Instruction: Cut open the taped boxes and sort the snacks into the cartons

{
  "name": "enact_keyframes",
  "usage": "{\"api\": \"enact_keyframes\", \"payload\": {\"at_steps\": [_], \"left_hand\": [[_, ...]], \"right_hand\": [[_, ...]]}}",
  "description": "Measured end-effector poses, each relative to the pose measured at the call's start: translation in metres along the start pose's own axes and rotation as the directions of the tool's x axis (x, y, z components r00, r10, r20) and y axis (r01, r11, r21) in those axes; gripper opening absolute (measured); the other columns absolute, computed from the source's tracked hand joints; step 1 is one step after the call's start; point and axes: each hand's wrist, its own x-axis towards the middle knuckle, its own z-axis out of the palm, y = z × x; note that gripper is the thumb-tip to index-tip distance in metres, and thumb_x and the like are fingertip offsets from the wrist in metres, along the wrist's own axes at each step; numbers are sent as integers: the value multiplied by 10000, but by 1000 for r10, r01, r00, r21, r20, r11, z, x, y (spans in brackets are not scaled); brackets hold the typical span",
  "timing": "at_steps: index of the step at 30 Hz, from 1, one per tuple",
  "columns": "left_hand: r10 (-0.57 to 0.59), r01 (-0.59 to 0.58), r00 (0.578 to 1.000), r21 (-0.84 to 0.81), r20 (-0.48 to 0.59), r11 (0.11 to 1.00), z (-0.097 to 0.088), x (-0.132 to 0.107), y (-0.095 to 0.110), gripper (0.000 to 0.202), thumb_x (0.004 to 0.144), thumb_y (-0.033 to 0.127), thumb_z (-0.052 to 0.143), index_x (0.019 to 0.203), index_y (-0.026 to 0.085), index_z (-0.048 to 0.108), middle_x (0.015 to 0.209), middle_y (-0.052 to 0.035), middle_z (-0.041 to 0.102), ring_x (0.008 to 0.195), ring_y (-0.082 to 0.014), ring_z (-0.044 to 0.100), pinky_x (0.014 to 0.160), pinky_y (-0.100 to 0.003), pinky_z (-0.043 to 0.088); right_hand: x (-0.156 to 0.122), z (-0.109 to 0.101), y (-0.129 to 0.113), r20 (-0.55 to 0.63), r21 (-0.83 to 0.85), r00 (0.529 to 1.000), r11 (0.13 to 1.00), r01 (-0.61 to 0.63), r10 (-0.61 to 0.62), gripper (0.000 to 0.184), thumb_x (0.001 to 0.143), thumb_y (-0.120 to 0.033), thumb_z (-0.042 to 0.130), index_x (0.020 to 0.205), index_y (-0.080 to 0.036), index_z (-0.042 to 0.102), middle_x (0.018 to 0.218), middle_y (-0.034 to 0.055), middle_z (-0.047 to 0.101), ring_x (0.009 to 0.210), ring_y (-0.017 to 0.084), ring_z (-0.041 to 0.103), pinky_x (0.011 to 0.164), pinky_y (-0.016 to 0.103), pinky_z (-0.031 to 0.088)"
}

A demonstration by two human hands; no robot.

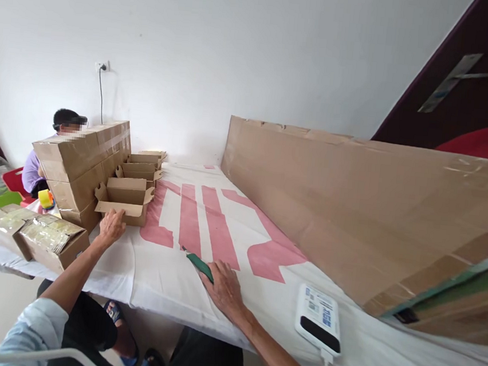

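Note:
My left hand (111, 225) reaches out to a small open cardboard box (124, 197) on the white cloth with red marks (205, 225), its fingers curled against the box's front flap. My right hand (224, 287) lies on the cloth near the table's front edge, closed on the handle of a green utility knife (200, 265) whose tip points away to the left. Two more open boxes (140, 168) stand in a row behind the first one.
A stack of taped cartons (82, 162) stands at the left, with another person (40, 169) seated behind it. A plastic-wrapped carton (42, 238) lies at the left corner. A long cardboard sheet (353, 211) leans along the right. A white power bank (319, 318) lies near the front edge.

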Motion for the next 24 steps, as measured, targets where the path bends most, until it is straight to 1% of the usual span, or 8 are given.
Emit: {"api": "enact_keyframes", "payload": {"at_steps": [2, 4, 7, 9, 12, 17, 20, 24], "left_hand": [[-30, 31, 999, -75, 19, 997, 9, 1, -2, 601, 940, 234, 637, 1536, 254, 572, 1283, -167, 722, 1223, -387, 693, 999, -498, 564], [-25, 31, 999, -161, 36, 986, 19, 3, -3, 768, 933, 253, 672, 1660, 260, 422, 1326, -143, 745, 1234, -353, 714, 1030, -452, 562], [8, 1, 999, -283, 32, 959, 32, 7, -2, 938, 918, 243, 701, 1741, 244, 250, 1479, -133, 697, 1300, -309, 703, 1069, -385, 557], [19, -13, 1000, -343, 14, 939, 39, 12, -1, 1001, 904, 229, 711, 1760, 240, 191, 1571, -139, 636, 1350, -305, 681, 1099, -380, 550], [21, -22, 1000, -406, -6, 914, 45, 20, -1, 1046, 890, 229, 719, 1770, 213, 154, 1605, -163, 605, 1394, -326, 655, 1149, -412, 529], [57, -54, 998, -460, -8, 886, 43, 26, -6, 1070, 852, 194, 720, 1771, 201, 173, 1532, -152, 669, 1380, -335, 665, 1193, -448, 497], [74, -69, 997, -468, -9, 881, 41, 19, -9, 1078, 821, 154, 704, 1769, 196, 193, 1486, -147, 701, 1321, -330, 698, 1160, -448, 523], [95, -104, 995, -466, -44, 879, 35, 1, -10, 1053, 820, 151, 699, 1762, 230, 234, 1466, -137, 709, 1289, -319, 706, 1116, -431, 556]], "right_hand": [[-1, 0, 0, 5, -17, 1000, 1000, -4, 4, 156, 1067, -344, 605, 980, -221, 642, 997, 88, 670, 972, 291, 615, 868, 393, 424], [-2, 0, 0, 7, -22, 1000, 1000, -7, 8, 163, 1066, -344, 603, 967, -221, 641, 984, 89, 667, 968, 294, 612, 856, 393, 423], [-3, 0, 1, -2, -7, 1000, 1000, 3, -3, 164, 1073, -344, 585, 990, -216, 645, 1009, 96, 668, 981, 294, 613, 877, 398, 434], [-3, 0, 1, -9, 7, 1000, 1000, 10, -10, 167, 1079, -346, 571, 1009, -214, 646, 1024, 99, 665, 990, 293, 612, 883, 398, 439], [-3, 0, 1, -15, 11, 1000, 1000, 1, -1, 171, 1082, -348, 562, 1013, -216, 646, 1017, 97, 658, 988, 292, 603, 872, 392, 436], [-3, 1, 0, -24, -11, 1000, 1000, 0, 0, 189, 1082, -364, 555, 987, -224, 639, 1004, 101, 663, 991, 298, 594, 886, 402, 424], [-5, 2, 1, -31, 0, 999, 1000, 8, -8, 197, 1081, -371, 545, 981, -229, 637, 994, 104, 662, 993, 303, 593, 872, 404, 424], [-10, 5, 5, -43, 20, 998, 999, 35, -34, 216, 1083, -392, 533, 972, -232, 626, 951, 100, 651, 954, 307, 595, 831, 405, 430]]}}
